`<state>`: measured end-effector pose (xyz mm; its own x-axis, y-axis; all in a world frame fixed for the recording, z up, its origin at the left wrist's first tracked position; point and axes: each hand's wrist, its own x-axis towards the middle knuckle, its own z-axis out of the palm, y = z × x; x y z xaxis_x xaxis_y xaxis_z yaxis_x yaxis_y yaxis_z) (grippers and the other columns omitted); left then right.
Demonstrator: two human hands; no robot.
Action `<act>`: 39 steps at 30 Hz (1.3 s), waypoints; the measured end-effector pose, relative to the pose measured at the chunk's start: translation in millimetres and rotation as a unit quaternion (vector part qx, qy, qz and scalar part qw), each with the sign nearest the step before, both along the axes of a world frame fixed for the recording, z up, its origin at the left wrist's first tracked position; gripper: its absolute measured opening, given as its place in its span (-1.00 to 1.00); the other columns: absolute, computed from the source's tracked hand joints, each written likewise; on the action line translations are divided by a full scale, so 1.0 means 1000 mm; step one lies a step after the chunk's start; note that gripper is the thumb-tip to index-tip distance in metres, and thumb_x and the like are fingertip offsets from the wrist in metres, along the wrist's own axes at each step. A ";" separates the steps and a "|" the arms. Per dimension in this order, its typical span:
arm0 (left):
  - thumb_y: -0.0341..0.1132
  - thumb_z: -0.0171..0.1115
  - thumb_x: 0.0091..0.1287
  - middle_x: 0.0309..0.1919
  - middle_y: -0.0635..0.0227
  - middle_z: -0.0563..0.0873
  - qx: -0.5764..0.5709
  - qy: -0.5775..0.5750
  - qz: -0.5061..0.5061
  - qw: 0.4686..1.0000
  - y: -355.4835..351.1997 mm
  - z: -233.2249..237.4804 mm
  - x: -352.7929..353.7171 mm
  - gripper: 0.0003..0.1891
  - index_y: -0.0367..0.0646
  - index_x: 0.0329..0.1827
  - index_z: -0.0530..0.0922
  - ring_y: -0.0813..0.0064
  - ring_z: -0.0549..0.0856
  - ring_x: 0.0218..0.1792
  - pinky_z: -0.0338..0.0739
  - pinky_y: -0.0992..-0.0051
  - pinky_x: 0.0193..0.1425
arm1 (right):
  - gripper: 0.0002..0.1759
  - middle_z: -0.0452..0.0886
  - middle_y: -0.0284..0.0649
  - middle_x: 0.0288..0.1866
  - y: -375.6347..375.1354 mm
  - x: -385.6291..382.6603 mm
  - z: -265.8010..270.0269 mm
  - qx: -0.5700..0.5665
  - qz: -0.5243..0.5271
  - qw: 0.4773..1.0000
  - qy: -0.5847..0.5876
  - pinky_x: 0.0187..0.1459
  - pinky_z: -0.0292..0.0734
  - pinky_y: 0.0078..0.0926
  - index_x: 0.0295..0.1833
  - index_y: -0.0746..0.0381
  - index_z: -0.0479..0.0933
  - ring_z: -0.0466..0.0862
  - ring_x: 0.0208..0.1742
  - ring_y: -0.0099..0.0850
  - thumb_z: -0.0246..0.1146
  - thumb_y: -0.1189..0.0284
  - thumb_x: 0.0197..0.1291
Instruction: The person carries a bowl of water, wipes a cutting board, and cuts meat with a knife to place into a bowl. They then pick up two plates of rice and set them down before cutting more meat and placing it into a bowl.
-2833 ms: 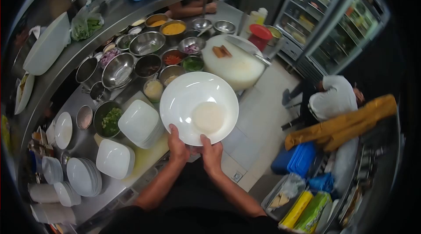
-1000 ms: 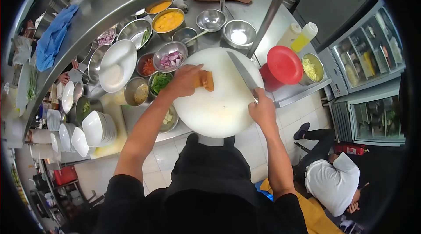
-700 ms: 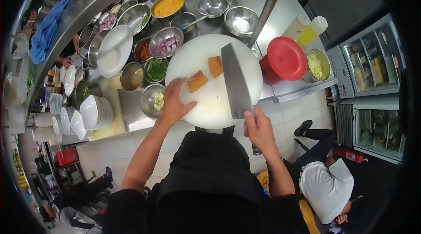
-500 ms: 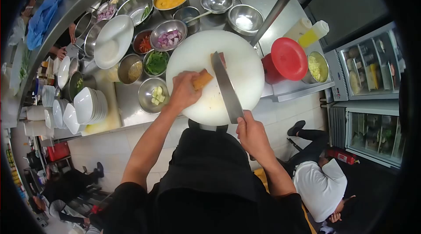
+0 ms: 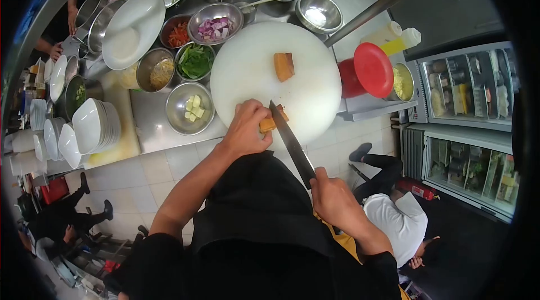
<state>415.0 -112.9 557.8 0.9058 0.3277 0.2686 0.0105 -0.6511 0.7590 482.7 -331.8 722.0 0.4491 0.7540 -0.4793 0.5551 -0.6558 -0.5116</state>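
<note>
My right hand (image 5: 336,195) is wrapped round the handle of a large knife (image 5: 293,146), its blade pointing up and left across the near part of a round white cutting board (image 5: 242,64). Fingers bent, my left hand (image 5: 246,127) presses a brown-orange block of food (image 5: 267,125) on the board, left of the blade. A small piece of the same food (image 5: 282,113) lies against the blade's right side. Farther up the board rests another brown-orange block (image 5: 284,67), which neither hand touches.
Bowls of chopped onion (image 5: 215,28), green leaves (image 5: 195,61) and pale cubes (image 5: 193,109) stand left of the board. A red container (image 5: 373,70) is at its right. White dishes (image 5: 95,125) are stacked at left. A person in white (image 5: 395,224) is at lower right.
My left hand and the knife have moved to the near part of the board, and the blade is now at the held block. One block now lies apart, higher on the board.
</note>
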 end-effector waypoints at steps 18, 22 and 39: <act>-0.43 0.33 -0.13 -0.19 0.23 0.50 -0.030 -0.036 0.037 0.998 -0.002 0.000 -0.008 -0.61 -0.17 -0.15 0.53 0.19 0.50 -0.06 0.34 0.31 0.08 | -0.86 0.52 0.21 -0.62 0.031 0.001 -0.027 0.029 -0.024 0.999 -0.038 -0.44 0.48 0.09 -0.25 0.41 0.29 0.59 -0.50 0.21 0.04 0.53 0.28; -0.44 0.33 -0.17 -0.18 0.21 0.49 -0.006 -0.002 0.037 0.999 -0.001 -0.004 -0.011 -0.62 -0.18 -0.19 0.54 0.18 0.50 -0.06 0.33 0.30 0.08 | -0.87 0.49 0.18 -0.61 0.015 -0.004 0.005 -0.049 -0.017 0.998 0.025 -0.38 0.37 0.12 -0.25 0.39 0.29 0.53 -0.47 0.23 0.06 0.53 0.30; -0.40 0.37 -0.14 -0.11 0.22 0.51 -0.022 -0.031 0.070 0.997 -0.011 0.003 -0.002 -0.55 -0.15 -0.11 0.49 0.14 0.49 0.04 0.30 0.22 0.13 | -0.85 0.50 0.17 -0.64 0.023 0.005 -0.010 0.051 -0.058 0.994 -0.073 -0.43 0.46 0.08 -0.25 0.38 0.33 0.58 -0.51 0.18 0.07 0.50 0.30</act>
